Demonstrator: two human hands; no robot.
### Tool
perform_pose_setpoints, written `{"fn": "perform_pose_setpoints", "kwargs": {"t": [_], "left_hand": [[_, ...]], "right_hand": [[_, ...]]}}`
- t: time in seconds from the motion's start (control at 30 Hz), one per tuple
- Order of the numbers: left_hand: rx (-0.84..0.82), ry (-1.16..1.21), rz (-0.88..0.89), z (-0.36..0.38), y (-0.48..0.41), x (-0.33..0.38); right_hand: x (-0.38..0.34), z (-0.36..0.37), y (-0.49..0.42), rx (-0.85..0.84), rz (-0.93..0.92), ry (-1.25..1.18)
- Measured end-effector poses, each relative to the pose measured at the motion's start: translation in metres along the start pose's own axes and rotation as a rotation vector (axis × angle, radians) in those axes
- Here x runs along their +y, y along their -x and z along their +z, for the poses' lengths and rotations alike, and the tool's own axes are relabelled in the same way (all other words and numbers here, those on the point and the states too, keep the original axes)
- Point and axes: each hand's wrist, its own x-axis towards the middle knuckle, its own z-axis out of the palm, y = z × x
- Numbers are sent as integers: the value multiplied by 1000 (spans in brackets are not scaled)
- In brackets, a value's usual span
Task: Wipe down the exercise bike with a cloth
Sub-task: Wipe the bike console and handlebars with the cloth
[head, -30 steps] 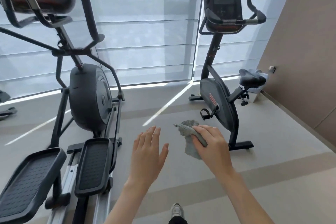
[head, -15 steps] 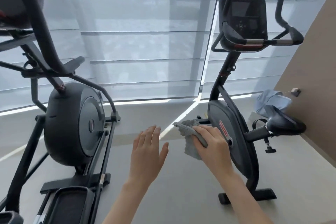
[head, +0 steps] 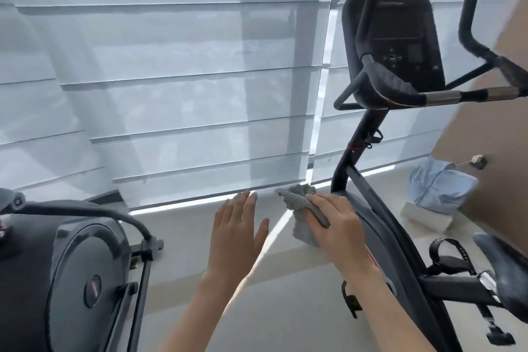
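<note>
The black exercise bike (head: 354, 148) stands at the right, its console (head: 397, 34) high up and handlebars reaching right. Its saddle (head: 503, 271) shows at the lower right edge. My right hand (head: 337, 226) grips a crumpled grey cloth (head: 300, 200) in front of the bike's dark body, close to it; contact with the bike cannot be told. My left hand (head: 237, 231) hovers flat with straight fingers to the left of the cloth, holding nothing.
An elliptical trainer (head: 83, 274) fills the lower left. White window blinds (head: 171, 94) cover the wall ahead. A light blue bundle of fabric (head: 440, 186) sits on a white box by the brown wall at the right. Grey floor lies between the two machines.
The view has closed in on the exercise bike, which now looms larger and nearer. Both hands keep the same pose, the right still gripping the cloth.
</note>
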Motion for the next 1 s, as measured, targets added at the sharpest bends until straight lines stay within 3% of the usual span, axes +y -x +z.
{"fn": "perform_pose_setpoints", "kwargs": {"t": [0.5, 0.73, 1.0], "left_hand": [[25, 56, 35, 203, -275, -106], [31, 63, 42, 279, -414, -136], [-20, 108, 107, 366, -521, -166]], "right_hand": [[175, 201, -237, 20, -1, 66], [245, 270, -360, 40, -14, 77], [308, 326, -440, 34, 33, 159]]}}
